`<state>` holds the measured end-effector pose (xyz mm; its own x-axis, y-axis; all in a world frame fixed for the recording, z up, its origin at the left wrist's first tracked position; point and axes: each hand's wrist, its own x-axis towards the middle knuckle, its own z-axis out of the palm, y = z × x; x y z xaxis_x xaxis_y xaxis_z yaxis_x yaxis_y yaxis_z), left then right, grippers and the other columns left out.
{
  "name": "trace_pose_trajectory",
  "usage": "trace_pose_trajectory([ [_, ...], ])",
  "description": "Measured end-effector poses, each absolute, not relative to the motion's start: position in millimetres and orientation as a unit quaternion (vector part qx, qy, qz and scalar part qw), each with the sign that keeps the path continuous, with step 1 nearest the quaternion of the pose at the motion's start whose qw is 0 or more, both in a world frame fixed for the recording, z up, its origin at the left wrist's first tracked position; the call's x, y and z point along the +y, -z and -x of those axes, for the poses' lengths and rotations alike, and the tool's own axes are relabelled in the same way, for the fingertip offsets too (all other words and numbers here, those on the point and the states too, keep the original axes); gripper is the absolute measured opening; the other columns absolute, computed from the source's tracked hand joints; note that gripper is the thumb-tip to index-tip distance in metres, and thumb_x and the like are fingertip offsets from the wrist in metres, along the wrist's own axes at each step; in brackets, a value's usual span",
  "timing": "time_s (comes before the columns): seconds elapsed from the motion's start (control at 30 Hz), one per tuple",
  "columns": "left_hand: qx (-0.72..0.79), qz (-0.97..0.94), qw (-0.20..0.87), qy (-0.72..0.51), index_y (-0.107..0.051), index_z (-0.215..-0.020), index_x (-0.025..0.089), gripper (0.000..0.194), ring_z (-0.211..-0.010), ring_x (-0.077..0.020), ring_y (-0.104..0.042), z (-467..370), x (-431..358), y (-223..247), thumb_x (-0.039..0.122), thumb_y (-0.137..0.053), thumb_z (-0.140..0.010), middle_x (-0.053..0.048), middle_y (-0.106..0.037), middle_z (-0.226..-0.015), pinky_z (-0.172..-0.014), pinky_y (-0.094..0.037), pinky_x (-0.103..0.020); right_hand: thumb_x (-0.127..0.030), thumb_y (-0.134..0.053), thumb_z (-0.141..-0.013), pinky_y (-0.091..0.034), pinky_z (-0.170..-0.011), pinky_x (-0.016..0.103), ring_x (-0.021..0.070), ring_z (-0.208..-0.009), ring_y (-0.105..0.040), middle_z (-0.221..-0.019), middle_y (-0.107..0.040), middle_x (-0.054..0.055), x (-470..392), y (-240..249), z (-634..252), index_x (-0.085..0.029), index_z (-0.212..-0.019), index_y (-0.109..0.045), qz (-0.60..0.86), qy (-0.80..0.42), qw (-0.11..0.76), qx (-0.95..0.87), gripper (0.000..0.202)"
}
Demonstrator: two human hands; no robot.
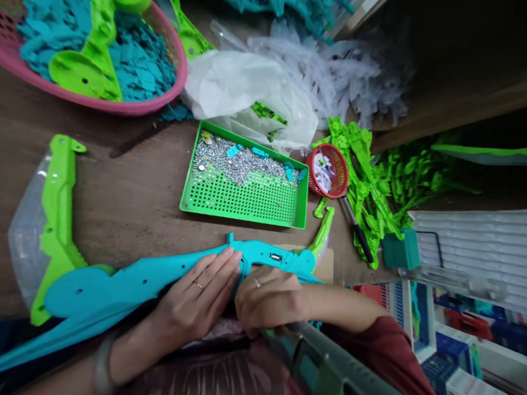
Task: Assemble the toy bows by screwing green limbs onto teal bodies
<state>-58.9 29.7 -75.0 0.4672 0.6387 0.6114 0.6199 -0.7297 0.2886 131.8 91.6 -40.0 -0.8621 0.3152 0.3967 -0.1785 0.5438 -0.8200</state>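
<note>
A long turquoise plastic toy body (160, 274) lies along the near table edge, with small round holes and a dark slot in its shell. A lime-green arm with a clear panel (60, 218) joins its left end, and a smaller green arm (323, 235) its right end. My left hand (202, 292) rests on the body's middle, fingers stretched out flat; its thumb is hidden. Beside it, my right hand (270, 296) is closed in a fist against the body; what it holds is hidden. Below that hand extends a dark grey, blurred device (320, 362); whether they touch, I cannot tell.
Ahead is a green perforated tray (241, 202) of small metal screws. A pink basket (182, 65) of turquoise parts, a white plastic bag (237, 79), a red basket (340, 168), green parts (356, 179) and a black-handled tool (358, 233) surround it. Boxes (441, 359) stand at right.
</note>
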Motion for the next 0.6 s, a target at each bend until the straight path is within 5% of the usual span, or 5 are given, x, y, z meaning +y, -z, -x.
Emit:
trace_pose_trajectory([
  [0.17, 0.375, -0.856, 0.014, -0.357, -0.063, -0.125, -0.002, 0.035, -0.138, -0.0365, -0.052, 58, 26, 79, 0.008, -0.041, -0.1, -0.025, -0.065, -0.133, -0.108, -0.053, -0.047, -0.039, -0.05, -0.1, -0.06, -0.066, 0.022, 0.0098, -0.063, -0.067, -0.068, -0.065, -0.002, 124, 19, -129, -0.023, -0.088, -0.058, 0.028, -0.587, 0.335, -0.737, 0.022],
  [0.23, 0.381, -0.859, -0.005, -0.342, -0.064, -0.126, 0.001, 0.034, -0.137, -0.036, -0.053, 56, 24, 79, 0.012, -0.045, -0.1, -0.023, -0.063, -0.138, -0.11, -0.051, -0.048, -0.036, -0.054, -0.097, -0.056, -0.055, 0.022, 0.0099, -0.055, -0.062, -0.063, -0.058, -0.007, 156, 8, -128, -0.028, -0.097, -0.056, 0.147, -0.545, 0.415, -0.713, 0.008],
  [0.3, 0.388, -0.858, -0.019, -0.335, -0.064, -0.127, 0.001, 0.034, -0.137, -0.036, -0.054, 56, 24, 79, 0.015, -0.05, -0.099, -0.023, -0.062, -0.14, -0.113, -0.049, -0.048, -0.036, -0.06, -0.091, -0.05, -0.045, 0.021, 0.0097, -0.044, -0.052, -0.057, -0.047, -0.011, 191, 7, -125, -0.033, -0.106, -0.053, 0.23, -0.437, 0.574, -0.653, 0.017],
  [0.37, 0.393, -0.857, -0.014, -0.332, -0.064, -0.127, 0.001, 0.035, -0.136, -0.0364, -0.054, 56, 24, 77, 0.016, -0.051, -0.099, -0.024, -0.061, -0.14, -0.115, -0.047, -0.049, -0.038, -0.059, -0.088, -0.043, -0.04, 0.022, 0.0099, -0.04, -0.046, -0.055, -0.041, -0.012, 221, 19, -121, -0.034, -0.109, -0.049, 0.292, -0.376, 0.631, -0.612, 0.024],
  [0.6, 0.391, -0.868, 0.012, -0.305, -0.064, -0.127, 0.001, 0.034, -0.138, -0.0374, -0.053, 58, 24, 71, 0.014, -0.053, -0.098, -0.025, -0.057, -0.144, -0.113, -0.048, -0.05, -0.045, -0.061, -0.085, -0.04, -0.042, 0.026, 0.0117, -0.041, -0.047, -0.055, -0.041, -0.012, 239, 56, -117, -0.031, -0.109, -0.041, 0.342, -0.382, 0.612, -0.603, 0.034],
])
